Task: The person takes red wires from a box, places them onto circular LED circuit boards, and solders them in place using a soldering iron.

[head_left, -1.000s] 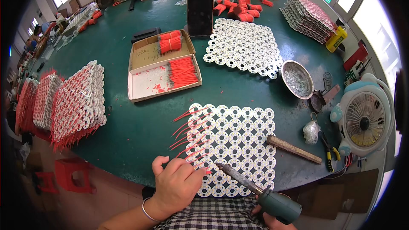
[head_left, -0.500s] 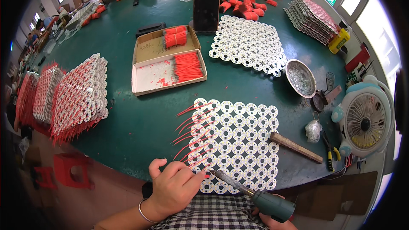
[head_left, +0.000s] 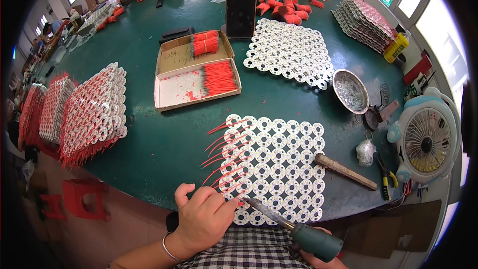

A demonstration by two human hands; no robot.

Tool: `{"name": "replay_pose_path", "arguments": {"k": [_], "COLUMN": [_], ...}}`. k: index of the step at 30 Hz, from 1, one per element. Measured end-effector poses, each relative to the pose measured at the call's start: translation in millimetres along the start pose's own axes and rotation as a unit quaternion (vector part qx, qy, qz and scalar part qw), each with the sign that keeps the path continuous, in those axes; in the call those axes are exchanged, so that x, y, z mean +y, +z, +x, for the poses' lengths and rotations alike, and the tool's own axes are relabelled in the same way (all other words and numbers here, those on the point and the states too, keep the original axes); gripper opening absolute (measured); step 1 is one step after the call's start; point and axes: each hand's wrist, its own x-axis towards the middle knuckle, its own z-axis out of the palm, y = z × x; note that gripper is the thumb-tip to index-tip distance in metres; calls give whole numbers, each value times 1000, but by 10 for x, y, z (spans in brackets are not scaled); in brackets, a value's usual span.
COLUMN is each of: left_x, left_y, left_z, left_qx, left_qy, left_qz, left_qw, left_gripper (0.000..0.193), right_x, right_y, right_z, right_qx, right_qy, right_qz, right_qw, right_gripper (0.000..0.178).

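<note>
1. Since the earlier frames, the left hand (head_left: 204, 216) has slid a little rightward along the lower edge of the white panel (head_left: 271, 169) of round LED discs, and the soldering iron (head_left: 294, 226) tip has drawn closer to its fingertips.
2. That panel lies on the worktop (head_left: 149, 134) at lower centre, red wires (head_left: 219, 154) fanning from its left side.
3. Left hand: fingers curled and pinched, apparently on a thin red wire at the bottom row. Right hand (head_left: 318, 259): mostly out of frame, closed around the iron's green handle.
4. Risks, as I judge them: the hot tip sits just beside the fingertips, so a slip could burn them; a wire shifting could give a poor joint; lingering heat could scorch insulation.
5. Panel is flat, perforated and glossy; wires thin and flexible; iron a dull metal shaft.
6. Right of the panel: a wooden-handled hammer (head_left: 343, 172), pliers (head_left: 383, 182), a small fan (head_left: 428, 139).
7. Upper centre: a cardboard box (head_left: 194, 77) of red wires, a second panel (head_left: 291, 60), a metal bowl (head_left: 350, 91), and an upright phone (head_left: 241, 9).
8. Left: stacked finished panels (head_left: 94, 112).
</note>
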Motion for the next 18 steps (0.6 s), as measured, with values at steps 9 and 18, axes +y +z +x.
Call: {"name": "replay_pose_path", "arguments": {"k": [9,18], "left_x": [-224,75], "left_y": [-365,-101], "left_z": [-174,-86], "left_qx": [-22,2], "left_qy": [-13,4], "left_qz": [69,-10], "left_qw": [997,1000], "left_gripper": [16,25], "right_x": [-30,-187], "right_y": [-107,-236], "right_z": [-90,-127], "right_qx": [37,-4], "right_qy": [55,93], "right_qz": [76,61], "right_qw": [995,994], "right_gripper": [31,34]}}
